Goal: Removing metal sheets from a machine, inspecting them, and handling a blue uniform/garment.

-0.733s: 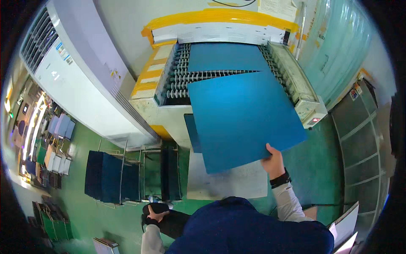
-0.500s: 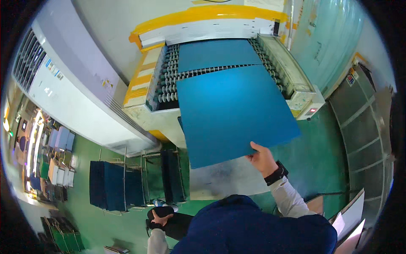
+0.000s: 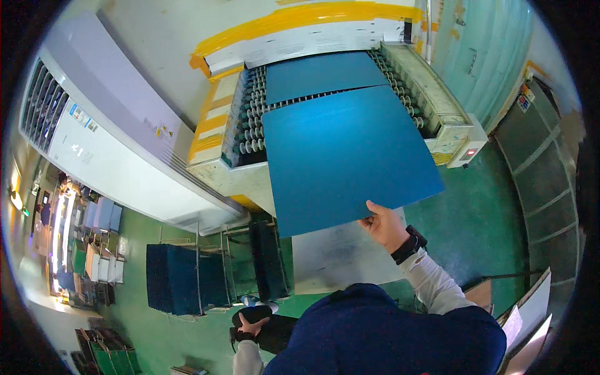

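A large blue panel (image 3: 350, 156) slopes from the roller conveyor toward me, its far end over the rollers. My right hand (image 3: 384, 228) grips its near edge, thumb on top and the other fingers mostly hidden underneath. Beyond it, a second blue panel (image 3: 325, 76) lies flat on the rollers (image 3: 251, 128), close to the slot in the machine. My left hand (image 3: 253, 326) rests low on the left against my dark-trousered leg, with fingers spread and no object visible in it.
Racks of dark blue panels (image 3: 175, 278) stand on the green floor (image 3: 462, 206) at left. A tall white cabinet unit (image 3: 125, 162) flanks the conveyor. A pale board (image 3: 350, 259) lies below the held panel. At right are a grey screen (image 3: 544, 181) and leaning boards (image 3: 531, 312).
The view has shifted a little, so the racks and floor appear farther right. The held panel's far edge still overlaps the rollers, and my right hand keeps its grip.
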The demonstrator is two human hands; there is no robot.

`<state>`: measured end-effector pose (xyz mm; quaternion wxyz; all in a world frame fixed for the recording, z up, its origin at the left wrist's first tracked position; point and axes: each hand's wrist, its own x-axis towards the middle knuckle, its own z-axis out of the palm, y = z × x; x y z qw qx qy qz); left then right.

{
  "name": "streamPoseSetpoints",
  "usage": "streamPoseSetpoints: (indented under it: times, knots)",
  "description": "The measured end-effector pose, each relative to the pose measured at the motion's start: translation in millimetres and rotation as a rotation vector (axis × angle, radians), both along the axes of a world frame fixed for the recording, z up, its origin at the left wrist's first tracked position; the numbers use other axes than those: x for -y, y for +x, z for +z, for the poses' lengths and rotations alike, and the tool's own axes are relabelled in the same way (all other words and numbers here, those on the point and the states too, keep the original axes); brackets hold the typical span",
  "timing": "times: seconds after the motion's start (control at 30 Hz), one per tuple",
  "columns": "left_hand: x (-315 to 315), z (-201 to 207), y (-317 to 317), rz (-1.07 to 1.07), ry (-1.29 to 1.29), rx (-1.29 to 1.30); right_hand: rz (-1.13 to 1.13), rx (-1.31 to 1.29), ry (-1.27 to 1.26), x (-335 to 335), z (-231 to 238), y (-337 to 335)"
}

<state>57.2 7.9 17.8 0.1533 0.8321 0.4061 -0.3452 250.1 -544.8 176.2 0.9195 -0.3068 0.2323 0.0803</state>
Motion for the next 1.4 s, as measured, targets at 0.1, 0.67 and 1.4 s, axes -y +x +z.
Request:
streamPoseSetpoints:
  times: [0.1, 0.67, 1.4]
  knots:
    - [-43.0, -52.6, -28.0, -0.07, 0.024, -0.003, 0.012, 0.001, 0.013, -13.0, 8.9, 8.6]
    - [-1.0, 19.5, -14.8, 0.086, -0.101, 0.042, -0.09, -0.009, 0.009, -24.3, 27.9, 49.2]
    - [7.1, 26.1, -14.2, 0.07, -0.046, 0.009, -0.073, 0.056, 0.016, -18.3, 18.5, 72.3]
